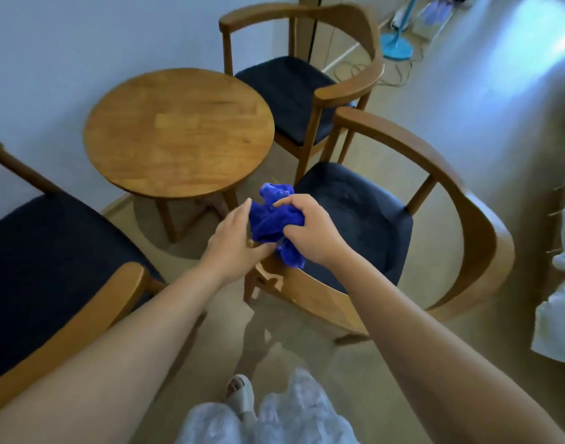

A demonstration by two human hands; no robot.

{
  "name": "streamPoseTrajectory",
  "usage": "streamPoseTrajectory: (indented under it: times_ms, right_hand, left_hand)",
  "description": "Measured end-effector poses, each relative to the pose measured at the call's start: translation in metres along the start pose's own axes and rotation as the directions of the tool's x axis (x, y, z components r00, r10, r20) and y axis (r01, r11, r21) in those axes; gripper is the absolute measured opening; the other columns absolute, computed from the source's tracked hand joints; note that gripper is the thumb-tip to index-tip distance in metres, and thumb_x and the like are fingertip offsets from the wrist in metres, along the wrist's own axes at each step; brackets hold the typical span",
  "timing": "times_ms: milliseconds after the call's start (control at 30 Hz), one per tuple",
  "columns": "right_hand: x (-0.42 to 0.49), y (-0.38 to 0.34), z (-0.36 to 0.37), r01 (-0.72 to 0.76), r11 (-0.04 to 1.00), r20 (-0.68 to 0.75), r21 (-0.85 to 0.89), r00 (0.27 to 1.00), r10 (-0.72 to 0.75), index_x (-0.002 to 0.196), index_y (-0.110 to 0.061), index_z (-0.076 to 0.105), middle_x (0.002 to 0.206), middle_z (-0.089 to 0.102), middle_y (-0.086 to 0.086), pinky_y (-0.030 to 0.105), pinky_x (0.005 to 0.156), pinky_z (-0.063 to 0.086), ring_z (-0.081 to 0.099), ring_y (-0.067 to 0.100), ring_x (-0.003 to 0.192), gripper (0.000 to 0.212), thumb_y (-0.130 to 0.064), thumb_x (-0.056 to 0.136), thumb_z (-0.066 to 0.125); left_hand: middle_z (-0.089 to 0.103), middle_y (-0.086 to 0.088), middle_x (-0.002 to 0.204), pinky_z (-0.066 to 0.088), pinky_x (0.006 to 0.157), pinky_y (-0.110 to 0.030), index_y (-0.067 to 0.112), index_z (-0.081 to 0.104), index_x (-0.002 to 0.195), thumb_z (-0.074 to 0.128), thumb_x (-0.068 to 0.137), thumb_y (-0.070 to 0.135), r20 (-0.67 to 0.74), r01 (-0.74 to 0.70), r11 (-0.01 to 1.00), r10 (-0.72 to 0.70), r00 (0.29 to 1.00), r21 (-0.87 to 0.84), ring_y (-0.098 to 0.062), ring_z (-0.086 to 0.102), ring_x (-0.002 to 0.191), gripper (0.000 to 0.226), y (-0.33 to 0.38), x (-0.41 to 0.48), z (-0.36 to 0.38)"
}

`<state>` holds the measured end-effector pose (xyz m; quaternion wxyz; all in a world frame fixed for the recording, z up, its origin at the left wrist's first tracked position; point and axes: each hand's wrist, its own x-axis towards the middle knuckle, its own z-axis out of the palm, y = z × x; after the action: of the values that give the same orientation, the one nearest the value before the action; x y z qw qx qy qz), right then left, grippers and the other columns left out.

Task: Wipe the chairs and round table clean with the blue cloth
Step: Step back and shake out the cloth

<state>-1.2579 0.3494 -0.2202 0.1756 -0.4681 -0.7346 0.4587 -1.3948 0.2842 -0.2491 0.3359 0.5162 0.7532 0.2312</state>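
The blue cloth (276, 219) is held bunched between both hands, above the front edge of the near chair (370, 238). The right grip (310, 229) is closed over the upper side of the cloth, with the fingers curled into the fabric and a loose tail of it hanging below the wrist. The left grip (236, 238) is narrow, its fingers laid almost flat against the left side of the cloth, and its thumb is pressed toward the chair's wooden rail just beneath. Directly below and to the right of the two grips, the dark seat cushion of the near chair is seen inside its curved wooden backrest. Ahead and to the left of the grips stands the round bench (178, 133), its wooden top bare. Beyond the right grip, a second chair (300, 81) is placed beside the round bench. To the left of the left grip, a third chair (50, 270) with a dark seat is partly in view. A pale floor lies underneath.
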Motion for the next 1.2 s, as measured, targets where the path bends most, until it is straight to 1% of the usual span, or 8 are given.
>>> streamPoseTrajectory:
  times_ms: [133, 233, 400, 567, 767, 900, 1033, 1200]
  right_hand:
    - [-0.030, -0.040, -0.007, 0.116, 0.993, 0.160, -0.032, 0.981, -0.110, 0.116, -0.023, 0.058, 0.119, 0.045, -0.011, 0.024, 0.090, 0.042, 0.047, 0.008, 0.108, 0.039, -0.005, 0.081, 0.058]
    - [-0.051, -0.056, -0.011, 0.176, 0.983, 0.210, -0.056, 0.965, -0.160, 0.121, -0.022, 0.056, 0.132, 0.042, -0.006, 0.030, 0.097, 0.041, 0.043, 0.010, 0.117, 0.040, -0.008, 0.083, 0.057]
    - [-0.096, -0.047, -0.024, 0.239, 0.964, 0.232, -0.118, 0.950, -0.208, 0.130, -0.021, 0.050, 0.133, 0.044, -0.001, 0.029, 0.094, 0.039, 0.044, 0.013, 0.116, 0.035, -0.025, 0.095, 0.047]
    - [-0.141, -0.045, -0.030, 0.306, 0.904, 0.274, -0.298, 0.935, -0.226, 0.139, -0.030, 0.037, 0.140, 0.038, 0.001, 0.046, 0.101, 0.039, 0.039, 0.022, 0.123, 0.040, -0.034, 0.099, 0.035]
    - [-0.186, -0.073, -0.028, 0.281, 0.956, 0.158, -0.082, 0.951, -0.266, 0.101, -0.017, 0.054, 0.095, 0.060, 0.003, 0.033, 0.076, 0.051, 0.059, 0.018, 0.086, 0.017, -0.019, 0.097, 0.038]
    - [-0.202, -0.092, -0.019, 0.223, 0.974, 0.293, 0.028, 0.930, -0.221, 0.100, -0.018, 0.050, 0.091, 0.060, 0.002, 0.026, 0.065, 0.048, 0.058, 0.015, 0.078, 0.011, -0.024, 0.097, 0.042]
    - [-0.209, -0.103, -0.008, 0.491, 0.799, 0.401, -0.347, 0.848, -0.347, 0.116, -0.025, 0.041, 0.097, 0.056, -0.009, 0.021, 0.063, 0.043, 0.058, 0.011, 0.084, 0.052, -0.047, 0.077, 0.069]
    - [-0.205, -0.108, -0.001, 0.528, 0.579, 0.416, -0.621, 0.848, -0.328, 0.142, -0.027, 0.017, 0.122, 0.044, 0.008, 0.029, 0.065, 0.045, 0.055, 0.022, 0.087, 0.074, -0.022, 0.083, 0.062]
  left_hand:
    - [0.039, -0.002, 0.142, 0.031, 0.109, -0.049, 0.027, 0.032, 0.142, 0.069, 0.060, 0.057, 0.002, 0.013, 0.994, -0.013, 1.000, -0.106, -0.022, 0.031, 0.136, 0.095, 0.008, -0.030, -0.031]
    - [0.063, -0.005, 0.105, 0.046, 0.093, -0.046, 0.013, 0.059, 0.110, 0.064, 0.082, 0.031, 0.004, 0.051, 0.985, -0.051, 0.999, -0.162, -0.027, 0.057, 0.108, 0.034, 0.021, -0.057, -0.040]
    - [0.058, -0.003, 0.075, 0.039, 0.059, -0.028, 0.012, 0.054, 0.080, 0.051, 0.093, 0.033, -0.092, 0.071, 0.977, -0.091, 0.992, -0.202, -0.016, 0.053, 0.067, 0.025, 0.049, -0.118, -0.034]
    - [0.060, -0.003, 0.077, 0.044, 0.063, -0.031, 0.016, 0.053, 0.084, 0.058, 0.087, 0.043, -0.226, 0.092, 0.969, -0.145, 0.963, -0.230, -0.018, 0.057, 0.071, 0.028, 0.063, -0.181, -0.027]
    - [0.061, -0.003, 0.092, 0.052, 0.077, -0.041, 0.014, 0.052, 0.101, 0.067, 0.080, 0.042, -0.287, 0.147, 0.962, -0.212, 0.934, -0.232, -0.021, 0.061, 0.083, 0.038, 0.069, -0.242, -0.040]
    - [0.062, -0.005, 0.089, 0.049, 0.075, -0.042, 0.013, 0.059, 0.096, 0.048, 0.091, 0.046, -0.357, 0.126, 0.992, -0.119, 0.927, -0.004, -0.021, 0.059, 0.082, 0.035, 0.062, -0.266, -0.056]
    - [0.060, -0.007, 0.077, 0.044, 0.068, -0.041, 0.008, 0.061, 0.083, 0.036, 0.098, 0.041, -0.383, 0.147, 0.982, -0.093, 0.919, 0.114, -0.025, 0.058, 0.074, 0.045, 0.052, -0.281, -0.074]
    - [0.060, -0.013, 0.080, 0.037, 0.065, -0.035, 0.002, 0.061, 0.087, 0.040, 0.099, 0.029, -0.376, 0.117, 0.993, -0.110, 0.920, -0.003, -0.026, 0.054, 0.074, 0.036, 0.051, -0.283, -0.092]
